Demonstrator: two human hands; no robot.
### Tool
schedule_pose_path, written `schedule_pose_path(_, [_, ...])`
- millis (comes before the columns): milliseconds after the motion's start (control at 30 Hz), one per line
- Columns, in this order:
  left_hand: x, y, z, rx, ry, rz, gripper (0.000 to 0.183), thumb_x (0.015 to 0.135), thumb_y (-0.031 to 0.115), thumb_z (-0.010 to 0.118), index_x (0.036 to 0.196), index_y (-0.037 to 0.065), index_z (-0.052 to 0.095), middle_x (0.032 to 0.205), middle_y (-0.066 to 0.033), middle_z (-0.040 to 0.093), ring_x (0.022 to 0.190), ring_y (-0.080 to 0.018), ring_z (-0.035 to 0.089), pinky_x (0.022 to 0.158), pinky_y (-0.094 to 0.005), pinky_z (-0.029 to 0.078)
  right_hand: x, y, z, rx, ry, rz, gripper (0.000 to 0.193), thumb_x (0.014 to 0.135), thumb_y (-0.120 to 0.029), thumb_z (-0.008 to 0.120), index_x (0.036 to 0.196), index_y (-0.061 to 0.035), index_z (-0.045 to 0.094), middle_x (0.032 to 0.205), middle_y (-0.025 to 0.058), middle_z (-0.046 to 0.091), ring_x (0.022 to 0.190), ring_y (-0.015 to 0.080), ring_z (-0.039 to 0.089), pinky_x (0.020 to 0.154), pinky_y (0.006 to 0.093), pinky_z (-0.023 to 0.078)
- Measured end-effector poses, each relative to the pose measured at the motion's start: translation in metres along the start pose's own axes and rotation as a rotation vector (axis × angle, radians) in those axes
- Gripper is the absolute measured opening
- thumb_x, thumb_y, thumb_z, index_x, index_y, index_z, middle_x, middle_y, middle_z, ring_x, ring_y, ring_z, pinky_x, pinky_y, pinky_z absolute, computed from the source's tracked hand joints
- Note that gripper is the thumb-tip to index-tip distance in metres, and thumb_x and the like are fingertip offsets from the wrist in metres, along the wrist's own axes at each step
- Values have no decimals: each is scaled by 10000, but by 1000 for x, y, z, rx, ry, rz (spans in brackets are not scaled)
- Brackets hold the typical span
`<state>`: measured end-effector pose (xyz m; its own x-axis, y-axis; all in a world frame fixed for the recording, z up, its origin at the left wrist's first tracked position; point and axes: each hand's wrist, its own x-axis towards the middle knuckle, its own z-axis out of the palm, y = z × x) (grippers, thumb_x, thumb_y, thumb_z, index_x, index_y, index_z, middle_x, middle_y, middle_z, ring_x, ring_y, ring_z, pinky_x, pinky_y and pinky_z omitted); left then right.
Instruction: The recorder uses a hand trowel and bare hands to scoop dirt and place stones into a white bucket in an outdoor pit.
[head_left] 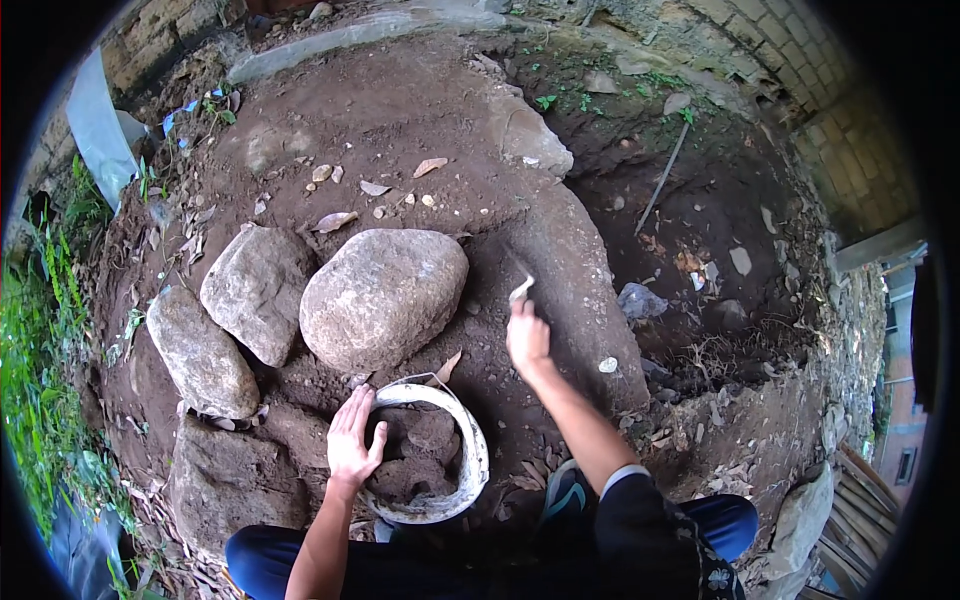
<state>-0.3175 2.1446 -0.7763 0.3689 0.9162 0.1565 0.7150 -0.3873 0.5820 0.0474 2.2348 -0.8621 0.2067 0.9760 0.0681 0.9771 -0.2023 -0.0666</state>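
Note:
My left hand (354, 437) lies against the left rim of a white bucket (474, 440), its fingers stretched out and its thumb apart. Brown lumps of soil or stone (432, 432) sit inside the bucket. Further forward and to the right, my right hand (527, 337) is closed around what looks like a trowel (521, 290). Its pale curved neck shows, but the blade is blurred over the dirt beside a long concrete ledge (575, 260). A big rounded rock (385, 297) sits just left of the trowel.
Two more rocks, one angular (258, 290) and one elongated (203, 352), lie at the left. Right of the ledge is a lower dirt pit (700, 230) with a thin stick (664, 178). Brick walls (860, 150) stand at the far right. My shoe (566, 492) is near the bucket.

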Motion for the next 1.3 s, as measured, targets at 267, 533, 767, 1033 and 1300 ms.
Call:
schedule_pose_path(267, [-9,-8,-4,34,4,-12,524,926,254,616,1369,-19,546,1391,-226,571,1319,-368,530,1127,-441,394,-68,3,-58,128,-203,-25,352,981,-211,553,1281,-31,516,1000,199,606,712,407,690,640,557,557])
schedule_pose_path(533, [-10,-8,-1,41,20,-19,529,934,271,612,1377,-9,542,1401,-211,569,1330,-352,524,1132,-437,389,-71,-19,-8,552,-144,97,364,980,-315,574,1188,-19,611,1025,254,686,904,457,677,805,534,555])
schedule_pose_path(767, [-6,-1,2,23,18,4,532,942,281,604,1391,4,533,1414,-209,558,1341,-345,514,1143,-435,376,-104,5,1,1030,-211,115,313,993,-286,624,1192,-46,647,722,141,678,582,253,671,560,399,545])
schedule_pose_path(1033, [-15,-6,-1,23,22,-17,535,940,269,599,1398,1,530,1424,-222,547,1347,-361,506,1135,-441,379,-113,-21,-40,1546,-700,656,240,1042,-350,558,1001,-117,598,665,-14,471,392,37,352,321,208,214])
schedule_pose_path(1300, [-13,-6,1,53,38,6,523,947,274,598,1391,6,536,1405,-222,563,1335,-364,518,1126,-440,391,-132,-16,-21,1700,-712,682,305,1016,-430,583,965,-129,584,643,11,512,371,64,367,328,219,228])
